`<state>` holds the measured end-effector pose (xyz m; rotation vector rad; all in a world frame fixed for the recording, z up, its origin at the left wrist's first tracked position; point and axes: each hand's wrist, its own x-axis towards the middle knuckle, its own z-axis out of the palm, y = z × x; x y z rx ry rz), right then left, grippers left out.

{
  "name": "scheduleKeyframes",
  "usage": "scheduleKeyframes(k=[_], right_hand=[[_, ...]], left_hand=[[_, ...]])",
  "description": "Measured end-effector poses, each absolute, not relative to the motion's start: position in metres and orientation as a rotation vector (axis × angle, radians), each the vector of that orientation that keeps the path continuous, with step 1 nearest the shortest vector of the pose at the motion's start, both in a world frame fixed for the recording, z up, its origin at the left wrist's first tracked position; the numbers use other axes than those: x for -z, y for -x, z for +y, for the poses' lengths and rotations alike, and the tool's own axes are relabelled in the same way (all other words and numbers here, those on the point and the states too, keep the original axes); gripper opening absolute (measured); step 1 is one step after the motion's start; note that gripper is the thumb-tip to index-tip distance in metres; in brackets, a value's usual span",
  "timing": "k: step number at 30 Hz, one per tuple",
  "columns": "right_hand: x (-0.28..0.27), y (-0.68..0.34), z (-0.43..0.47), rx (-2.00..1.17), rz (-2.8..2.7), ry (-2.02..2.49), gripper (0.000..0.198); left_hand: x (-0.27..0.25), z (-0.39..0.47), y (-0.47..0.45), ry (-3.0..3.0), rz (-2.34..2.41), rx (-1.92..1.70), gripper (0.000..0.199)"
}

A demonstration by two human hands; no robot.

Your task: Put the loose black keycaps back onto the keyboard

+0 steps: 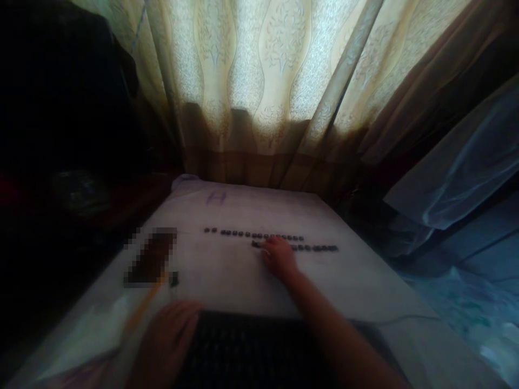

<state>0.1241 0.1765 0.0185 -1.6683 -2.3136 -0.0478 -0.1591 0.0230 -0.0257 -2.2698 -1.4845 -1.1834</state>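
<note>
Two rows of small dark keycaps lie on the pale cloth: a far row (241, 234) and a nearer row (320, 248). My right hand (280, 256) reaches over the nearer row, its fingers bent down and drawn together at a keycap (256, 245) near that row's left end. The hand hides part of the row. In front of me a black keyboard (243, 348) lies at the bottom of the view, dim and partly under my right forearm. My left hand (172, 332) is closed over its left edge; the fingertips are dark and blurred.
A cloth-covered table (227, 275) fills the middle. At left lie a blurred-out brown rectangle (154, 256), a yellow-orange stick (148, 300) and a small dark piece (174, 279). A thin cable (405, 320) runs right. Curtains (279, 81) hang behind; draped fabric (458, 162) hangs at right.
</note>
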Motion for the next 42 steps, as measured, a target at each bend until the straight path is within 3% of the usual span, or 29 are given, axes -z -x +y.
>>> scheduleKeyframes(k=[27, 42], right_hand=[[-0.021, -0.092, 0.213, 0.023, -2.533, 1.625, 0.018], [-0.025, -0.120, 0.093, -0.348, -2.142, 1.363, 0.013]], left_hand=[[0.020, 0.020, 0.154, 2.276, -1.517, 1.214, 0.025], [0.012, 0.019, 0.149, 2.332, -1.474, 1.188, 0.024]])
